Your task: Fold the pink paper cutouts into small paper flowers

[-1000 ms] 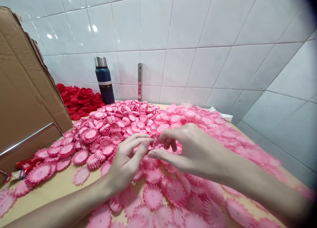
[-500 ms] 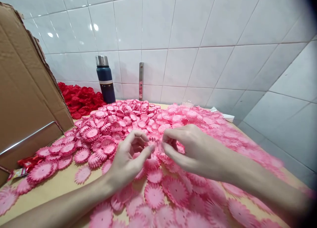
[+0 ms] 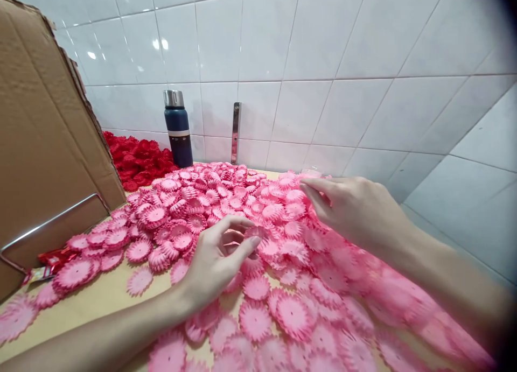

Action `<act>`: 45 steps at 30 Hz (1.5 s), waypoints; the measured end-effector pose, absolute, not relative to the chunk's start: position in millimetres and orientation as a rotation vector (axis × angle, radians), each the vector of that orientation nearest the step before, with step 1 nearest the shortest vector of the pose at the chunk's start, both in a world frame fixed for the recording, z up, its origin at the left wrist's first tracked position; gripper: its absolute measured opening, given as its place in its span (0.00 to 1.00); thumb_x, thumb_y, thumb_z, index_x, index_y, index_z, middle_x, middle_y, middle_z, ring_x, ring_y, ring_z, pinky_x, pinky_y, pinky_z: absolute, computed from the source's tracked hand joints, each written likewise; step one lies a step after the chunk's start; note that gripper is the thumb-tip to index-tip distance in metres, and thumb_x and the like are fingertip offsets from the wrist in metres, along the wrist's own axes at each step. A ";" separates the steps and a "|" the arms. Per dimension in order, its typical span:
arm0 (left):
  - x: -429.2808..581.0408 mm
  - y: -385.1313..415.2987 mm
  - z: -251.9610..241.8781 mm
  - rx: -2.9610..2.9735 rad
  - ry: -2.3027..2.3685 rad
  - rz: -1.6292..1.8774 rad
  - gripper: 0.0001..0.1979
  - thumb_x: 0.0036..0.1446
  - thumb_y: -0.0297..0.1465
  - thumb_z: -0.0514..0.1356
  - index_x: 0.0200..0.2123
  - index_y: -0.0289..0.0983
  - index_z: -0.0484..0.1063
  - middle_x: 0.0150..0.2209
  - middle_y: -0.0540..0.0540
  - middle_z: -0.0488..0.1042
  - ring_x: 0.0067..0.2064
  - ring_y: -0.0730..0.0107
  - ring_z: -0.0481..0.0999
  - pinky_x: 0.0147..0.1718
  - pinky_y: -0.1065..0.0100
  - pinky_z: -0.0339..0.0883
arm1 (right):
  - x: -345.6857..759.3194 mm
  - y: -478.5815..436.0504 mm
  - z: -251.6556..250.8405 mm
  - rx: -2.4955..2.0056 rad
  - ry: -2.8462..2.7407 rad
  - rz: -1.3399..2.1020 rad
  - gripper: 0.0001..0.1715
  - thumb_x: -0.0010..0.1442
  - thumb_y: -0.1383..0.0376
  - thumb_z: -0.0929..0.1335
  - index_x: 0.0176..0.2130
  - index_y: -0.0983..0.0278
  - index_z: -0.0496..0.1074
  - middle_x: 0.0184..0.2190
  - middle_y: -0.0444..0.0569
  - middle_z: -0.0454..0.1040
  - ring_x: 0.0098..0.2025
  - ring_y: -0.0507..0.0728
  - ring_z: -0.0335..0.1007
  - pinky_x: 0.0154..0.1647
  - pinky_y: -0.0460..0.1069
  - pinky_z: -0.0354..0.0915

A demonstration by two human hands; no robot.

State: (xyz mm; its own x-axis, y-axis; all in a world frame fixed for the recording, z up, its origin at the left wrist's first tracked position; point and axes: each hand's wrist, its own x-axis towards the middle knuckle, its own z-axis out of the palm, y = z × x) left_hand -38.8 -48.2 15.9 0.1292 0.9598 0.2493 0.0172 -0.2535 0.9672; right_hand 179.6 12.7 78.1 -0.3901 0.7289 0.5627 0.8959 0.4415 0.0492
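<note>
Pink scalloped petal discs (image 3: 255, 319) lie loose and in stacks all over the table. My left hand (image 3: 220, 253) is curled above the middle of them, its thumb and forefinger closed about a small pink petal disc (image 3: 255, 232) that is mostly hidden. Further right and higher, my right hand (image 3: 359, 208) hovers over the far side of the pile. Its thumb and fingertips are pinched together, and whatever may be between them is too small to make out.
A dark blue bottle (image 3: 178, 132) with a steel cap stands at the back beside a heap of red petal pieces (image 3: 141, 159). A cardboard box (image 3: 52, 130) borders the left side, with a red wrapper (image 3: 58, 258) at its foot. White tiled wall (image 3: 307, 108) closes the back and right.
My right hand has moved away from the left hand, rightward and up, with its fingertips pinched. My left hand stays curled in nearly the same place. The view has shifted slightly.
</note>
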 end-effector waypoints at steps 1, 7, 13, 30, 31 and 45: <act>-39.4 -47.1 15.8 1.450 1.020 1.281 0.09 0.56 0.33 0.63 0.41 0.38 0.70 0.39 0.48 0.73 0.38 0.70 0.76 0.36 0.68 0.76 | 173.1 6.6 79.4 -1.325 -2.241 -0.467 0.20 0.64 0.63 0.59 0.25 0.63 0.71 0.17 0.48 0.67 0.20 0.55 0.61 0.23 0.50 0.47; -39.0 -48.4 18.3 1.471 0.922 1.311 0.08 0.56 0.29 0.63 0.41 0.37 0.72 0.42 0.46 0.75 0.44 0.67 0.77 0.44 0.66 0.75 | 144.9 -26.0 83.8 -0.987 -2.454 0.328 0.12 0.62 0.59 0.66 0.32 0.61 0.75 0.24 0.44 0.75 0.23 0.50 0.67 0.24 0.46 0.59; -38.4 -49.1 14.4 1.566 0.837 1.369 0.09 0.57 0.24 0.61 0.42 0.36 0.73 0.43 0.44 0.75 0.46 0.65 0.77 0.48 0.62 0.73 | 140.7 -21.9 77.3 -0.949 -2.379 0.489 0.07 0.61 0.67 0.66 0.32 0.63 0.74 0.27 0.44 0.76 0.27 0.51 0.70 0.29 0.48 0.64; -43.0 -53.3 16.5 1.639 0.875 1.370 0.14 0.52 0.27 0.67 0.42 0.38 0.73 0.37 0.48 0.75 0.36 0.70 0.79 0.37 0.68 0.78 | 139.4 -27.1 79.8 -0.963 -2.056 1.135 0.15 0.52 0.70 0.71 0.27 0.61 0.60 0.24 0.40 0.70 0.28 0.51 0.67 0.28 0.45 0.65; -44.0 -53.7 17.4 1.676 0.897 1.354 0.13 0.52 0.28 0.67 0.43 0.37 0.74 0.36 0.47 0.76 0.36 0.70 0.80 0.36 0.68 0.77 | 139.9 -25.8 79.3 -0.949 -2.059 1.187 0.14 0.52 0.70 0.72 0.28 0.62 0.61 0.25 0.40 0.70 0.28 0.51 0.67 0.29 0.46 0.66; -44.6 -54.6 15.4 1.798 0.880 1.462 0.19 0.48 0.31 0.69 0.45 0.35 0.76 0.42 0.41 0.79 0.42 0.61 0.80 0.44 0.60 0.78 | 142.1 -18.3 71.4 -1.046 -1.863 1.302 0.26 0.49 0.66 0.74 0.25 0.60 0.51 0.24 0.45 0.76 0.28 0.55 0.72 0.27 0.49 0.67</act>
State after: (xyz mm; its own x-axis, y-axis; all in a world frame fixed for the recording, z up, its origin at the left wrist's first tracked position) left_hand -44.6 -54.6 15.4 0.1526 0.8234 0.5465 0.0981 -0.5629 0.8207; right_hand 142.1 -18.3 71.4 -0.4876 0.8715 0.0525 0.2506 0.1973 -0.9478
